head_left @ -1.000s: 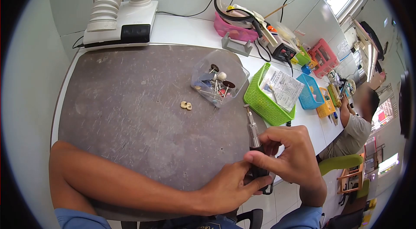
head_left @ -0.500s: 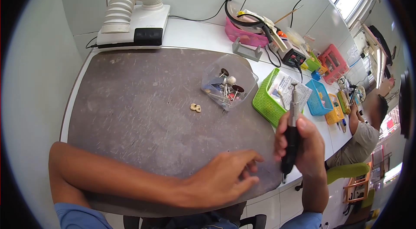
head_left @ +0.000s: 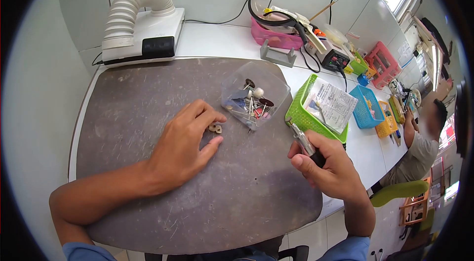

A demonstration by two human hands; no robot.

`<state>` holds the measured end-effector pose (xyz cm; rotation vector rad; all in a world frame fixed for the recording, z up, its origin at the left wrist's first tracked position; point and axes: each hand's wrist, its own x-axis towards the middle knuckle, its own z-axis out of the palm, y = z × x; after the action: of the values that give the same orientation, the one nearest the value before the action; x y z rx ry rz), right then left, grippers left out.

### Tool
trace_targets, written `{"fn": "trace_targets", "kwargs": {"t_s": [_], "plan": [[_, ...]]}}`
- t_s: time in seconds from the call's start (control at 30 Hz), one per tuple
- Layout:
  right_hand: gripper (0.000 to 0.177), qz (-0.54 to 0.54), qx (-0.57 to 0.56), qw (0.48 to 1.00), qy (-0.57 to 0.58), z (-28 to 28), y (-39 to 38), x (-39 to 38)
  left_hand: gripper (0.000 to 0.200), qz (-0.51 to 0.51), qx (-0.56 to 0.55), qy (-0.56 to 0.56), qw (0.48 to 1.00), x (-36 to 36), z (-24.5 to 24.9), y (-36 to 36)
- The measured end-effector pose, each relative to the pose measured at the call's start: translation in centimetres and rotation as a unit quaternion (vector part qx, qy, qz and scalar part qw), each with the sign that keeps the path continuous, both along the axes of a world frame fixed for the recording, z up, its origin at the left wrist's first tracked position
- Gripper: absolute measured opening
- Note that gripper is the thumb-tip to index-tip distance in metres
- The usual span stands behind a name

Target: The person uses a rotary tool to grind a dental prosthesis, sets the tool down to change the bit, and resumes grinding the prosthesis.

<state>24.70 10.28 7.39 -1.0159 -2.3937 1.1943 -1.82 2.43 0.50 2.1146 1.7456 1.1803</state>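
My right hand (head_left: 328, 164) is wrapped round a rotary handpiece (head_left: 305, 145), silver at the front and black behind. A small disc-shaped bit sits at its tip, pointing up and left near the green basket. My left hand (head_left: 185, 137) is over the grey mat (head_left: 148, 93), thumb and fingers apart on either side of small cream tooth-shaped pieces (head_left: 216, 128). Right behind them stands a clear plastic box (head_left: 276, 83) holding several rotary bits, with dark discs and a white tip among them.
A green basket (head_left: 295, 108) with a printed packet (head_left: 332, 103) stands at the mat's right edge. Blue (head_left: 365, 118) and orange (head_left: 387, 127) baskets lie beyond. A white hose unit (head_left: 163, 26) stands at the back left. Another person (head_left: 414, 147) sits far right.
My left hand has moved up and left to the cream pieces. My right hand has tilted the handpiece from upright to pointing left, and lowered its tip.
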Motion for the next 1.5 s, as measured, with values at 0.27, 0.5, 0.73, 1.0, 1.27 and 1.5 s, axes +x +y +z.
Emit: {"fn": "trace_targets", "kwargs": {"t_s": [0.27, 0.5, 0.73, 1.0, 1.27, 1.5], "plan": [[0.020, 0.058, 0.140, 0.987, -0.057, -0.3, -0.3, -1.4, 0.013, 0.001, -0.048, -0.020, 0.999, -0.3, 0.0, 0.4], [0.022, 0.104, 0.250, 0.962, -0.046, -2.0, -0.2, -4.0, 0.009, 0.004, -0.082, -0.028, 0.996, -0.2, 0.9, 0.3], [0.032, 0.131, 0.298, 0.945, 0.039, -3.0, -0.7, -4.6, 0.022, -0.085, -0.190, -0.454, 0.867, 2.0, 0.3, -0.9], [0.030, 0.130, 0.291, 0.945, 0.071, -3.6, 0.0, -4.4, 0.025, -0.094, -0.253, -0.493, 0.827, 2.3, 1.3, -1.6], [0.029, 0.107, 0.261, 0.955, 0.086, -3.2, 0.2, -4.4, 0.026, -0.131, -0.222, -0.552, 0.793, 2.5, 1.3, -2.0], [0.028, 0.108, 0.247, 0.958, 0.103, -3.2, 0.2, -4.6, 0.028, -0.151, -0.194, -0.534, 0.809, 2.5, 0.6, -1.9]]}}
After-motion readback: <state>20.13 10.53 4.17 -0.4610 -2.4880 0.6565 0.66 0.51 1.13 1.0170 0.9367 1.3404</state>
